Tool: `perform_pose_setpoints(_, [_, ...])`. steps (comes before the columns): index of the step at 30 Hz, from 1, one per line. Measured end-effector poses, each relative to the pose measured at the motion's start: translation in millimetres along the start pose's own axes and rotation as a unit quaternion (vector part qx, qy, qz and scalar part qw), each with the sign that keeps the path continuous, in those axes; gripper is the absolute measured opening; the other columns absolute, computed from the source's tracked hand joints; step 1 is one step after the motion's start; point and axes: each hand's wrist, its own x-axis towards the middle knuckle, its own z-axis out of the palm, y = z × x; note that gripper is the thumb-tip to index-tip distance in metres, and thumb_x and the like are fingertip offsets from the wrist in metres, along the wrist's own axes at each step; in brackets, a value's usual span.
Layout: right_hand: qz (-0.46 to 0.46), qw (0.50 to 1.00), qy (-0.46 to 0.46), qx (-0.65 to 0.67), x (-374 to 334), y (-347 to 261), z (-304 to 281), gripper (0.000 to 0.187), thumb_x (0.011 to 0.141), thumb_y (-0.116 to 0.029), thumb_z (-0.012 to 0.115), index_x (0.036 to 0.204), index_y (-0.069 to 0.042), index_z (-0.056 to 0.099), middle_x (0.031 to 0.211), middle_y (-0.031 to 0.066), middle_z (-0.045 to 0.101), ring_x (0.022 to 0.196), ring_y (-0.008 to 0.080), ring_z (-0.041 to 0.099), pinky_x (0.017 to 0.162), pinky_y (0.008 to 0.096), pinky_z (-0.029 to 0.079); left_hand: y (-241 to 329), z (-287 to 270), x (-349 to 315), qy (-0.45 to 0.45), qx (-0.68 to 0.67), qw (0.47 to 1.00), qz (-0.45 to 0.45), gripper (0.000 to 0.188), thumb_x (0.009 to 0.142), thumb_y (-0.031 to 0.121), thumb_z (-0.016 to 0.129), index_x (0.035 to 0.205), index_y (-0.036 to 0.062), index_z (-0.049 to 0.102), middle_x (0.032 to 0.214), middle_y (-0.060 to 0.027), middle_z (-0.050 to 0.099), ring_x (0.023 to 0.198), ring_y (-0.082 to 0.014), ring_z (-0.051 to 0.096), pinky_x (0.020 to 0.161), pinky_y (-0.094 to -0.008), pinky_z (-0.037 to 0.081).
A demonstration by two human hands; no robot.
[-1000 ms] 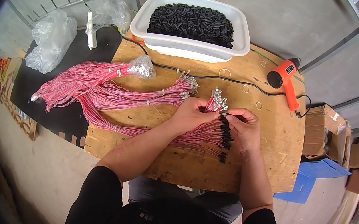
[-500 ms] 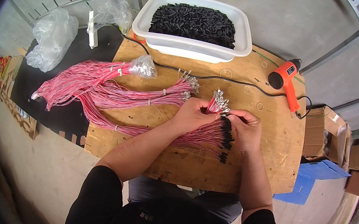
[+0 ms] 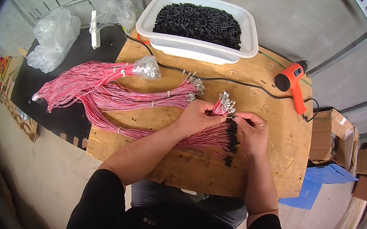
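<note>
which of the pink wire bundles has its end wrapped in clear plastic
The pink wire bundle at the back: clear plastic film covers its end. The middle pink bundle and the bundle in the left hand show bare silver tips.

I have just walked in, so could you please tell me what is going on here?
A person's left hand grips a bunch of thin pink wires with silvery metal tips. The right hand is beside those tips; whether it pinches anything is unclear. Nearer the person, more pink wires end in slim black sleeves. A white plastic tub of short black tubes and an orange heat gun rest on the wooden table.
</note>
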Motion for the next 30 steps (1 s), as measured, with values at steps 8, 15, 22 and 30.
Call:
perform_pose_setpoints(8, [0.049, 0.990, -0.026, 0.130, 6, -4, -6, 0.017, 0.094, -0.008, 0.070, 0.107, 0.002, 0.069, 0.084, 0.0035, 0.069, 0.061, 0.0056, 0.050, 0.054, 0.0193, 0.038, -9, -2, 1, 0.008, 0.043, 0.999, 0.008, 0.013, 0.091, 0.009, 0.074, 0.098, -0.0016, 0.073, 0.080, 0.0061, 0.064, 0.072, 0.0000, 0.051, 0.061, -0.0198, 0.042])
perform_pose_setpoints(15, [0.158, 0.953, -0.078, 0.244, 8, -1, -16, 0.020, 0.098, -0.017, 0.065, 0.107, 0.001, 0.066, 0.087, 0.0092, 0.071, 0.058, 0.0074, 0.047, 0.049, 0.0189, 0.032, -7, -1, 1, -0.005, 0.019, 1.000, 0.005, 0.011, 0.091, 0.008, 0.074, 0.097, -0.0014, 0.072, 0.081, 0.0059, 0.065, 0.074, -0.0006, 0.053, 0.064, -0.0200, 0.044])
perform_pose_setpoints(22, [0.167, 0.950, -0.098, 0.244, 9, 2, -16, 0.021, 0.097, -0.016, 0.067, 0.108, 0.002, 0.066, 0.088, 0.0086, 0.071, 0.058, 0.0074, 0.046, 0.049, 0.0188, 0.033, -8, -1, 1, -0.011, 0.035, 0.999, 0.003, 0.012, 0.091, 0.008, 0.074, 0.099, -0.0017, 0.072, 0.084, 0.0041, 0.066, 0.077, -0.0016, 0.055, 0.067, -0.0206, 0.046])
perform_pose_setpoints(30, [0.173, 0.948, -0.103, 0.245, 8, 0, -15, 0.023, 0.096, -0.017, 0.068, 0.109, 0.003, 0.066, 0.088, 0.0081, 0.071, 0.059, 0.0071, 0.048, 0.050, 0.0186, 0.033, -6, -1, 1, -0.017, 0.010, 1.000, 0.000, 0.011, 0.091, 0.007, 0.074, 0.098, -0.0019, 0.072, 0.083, 0.0036, 0.066, 0.076, -0.0021, 0.055, 0.065, -0.0208, 0.046])
